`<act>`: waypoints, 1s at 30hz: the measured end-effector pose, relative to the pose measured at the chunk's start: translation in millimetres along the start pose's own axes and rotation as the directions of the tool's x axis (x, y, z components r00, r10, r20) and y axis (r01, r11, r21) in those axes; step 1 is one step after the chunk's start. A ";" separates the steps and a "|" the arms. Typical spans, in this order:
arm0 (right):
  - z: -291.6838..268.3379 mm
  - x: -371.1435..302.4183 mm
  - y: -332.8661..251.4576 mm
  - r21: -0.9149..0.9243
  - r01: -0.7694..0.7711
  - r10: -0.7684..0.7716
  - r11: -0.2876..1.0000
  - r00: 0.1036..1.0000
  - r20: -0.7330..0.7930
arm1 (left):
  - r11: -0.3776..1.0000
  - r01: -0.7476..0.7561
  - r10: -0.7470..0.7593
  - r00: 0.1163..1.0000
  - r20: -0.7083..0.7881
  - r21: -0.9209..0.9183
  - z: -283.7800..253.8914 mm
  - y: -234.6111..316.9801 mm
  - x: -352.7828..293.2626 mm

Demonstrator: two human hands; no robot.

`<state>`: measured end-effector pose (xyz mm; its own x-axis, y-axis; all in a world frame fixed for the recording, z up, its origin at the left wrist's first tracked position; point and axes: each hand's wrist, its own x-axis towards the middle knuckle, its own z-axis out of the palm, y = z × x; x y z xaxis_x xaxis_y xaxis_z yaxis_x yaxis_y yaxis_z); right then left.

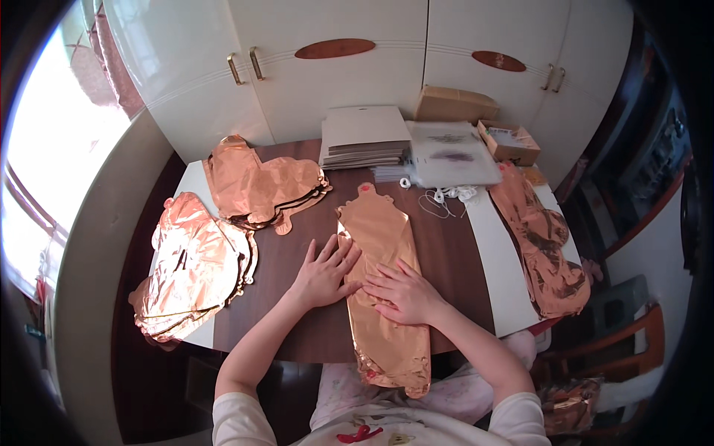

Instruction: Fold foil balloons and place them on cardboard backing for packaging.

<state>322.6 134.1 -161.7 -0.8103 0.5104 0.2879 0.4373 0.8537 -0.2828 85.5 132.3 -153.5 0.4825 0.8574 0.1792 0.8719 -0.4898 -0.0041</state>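
Observation:
A flat, uninflated rose-gold foil balloon (383, 245) lies lengthwise before me, its lower end hanging over the table's near edge. It has a small rounded tab with a red spot at the far end, and looks long and narrow, perhaps folded. My left hand (325, 275) rests on its left edge with the fingers spread. Lying flat across its middle, my right hand (405, 293) also has its fingers stretched out. The fingertips of the right hand come close to the left thumb. Neither hand grips anything.
Stacks of similar foil balloons lie left (193, 253), far left (260, 178) and right (532, 238). At the back of the table (282, 260) are a pile of grey-white cards (364, 137), clear plastic bags (454, 160), white string (454, 195) and a small box (513, 152). Cabinets stand behind.

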 end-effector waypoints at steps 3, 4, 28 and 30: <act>-2.1 1.2 -3.3 0.020 -0.011 0.011 1.000 1.000 -0.015 | 1.000 0.011 -0.011 1.000 0.007 0.014 2.8 -3.2 -1.0; -2.8 0.9 -3.1 0.027 -0.027 0.028 0.999 0.999 -0.020 | 1.000 0.019 -0.019 1.000 0.010 0.021 2.7 -2.9 -0.1; -0.9 1.4 -0.1 0.057 -0.048 0.048 0.997 0.999 0.013 | 0.990 0.109 -0.112 0.993 0.023 0.093 4.8 -6.9 11.8; -1.9 1.7 -0.1 0.062 -0.043 0.042 0.997 0.999 0.008 | 0.987 0.132 -0.135 0.990 0.034 0.089 4.5 -10.5 12.2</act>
<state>321.9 135.1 -159.4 -0.7941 0.5453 0.2684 0.4464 0.8230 -0.3513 82.6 148.6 -155.8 0.3628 0.9205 0.1449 0.9318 -0.3565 -0.0680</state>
